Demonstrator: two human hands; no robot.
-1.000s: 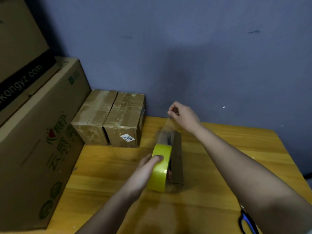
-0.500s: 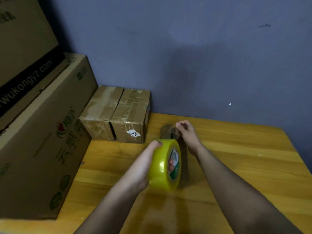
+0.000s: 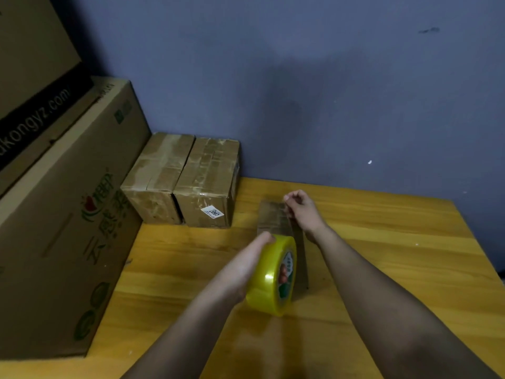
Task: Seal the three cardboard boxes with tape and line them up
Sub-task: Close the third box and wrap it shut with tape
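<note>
Head view shows me two taped boxes (image 3: 181, 181) lined up by the wall, while on the desk (image 3: 382, 242) my left hand (image 3: 240, 269) grips the roll (image 3: 273, 274) and my right hand (image 3: 302, 210) pinches tape over the third box (image 3: 273, 217), apparently still unsealed.

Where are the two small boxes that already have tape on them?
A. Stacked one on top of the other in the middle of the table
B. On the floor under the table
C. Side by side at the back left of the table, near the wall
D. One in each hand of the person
C: the two taped boxes stand side by side at the table's back left, between the wall and the large carton.
</note>
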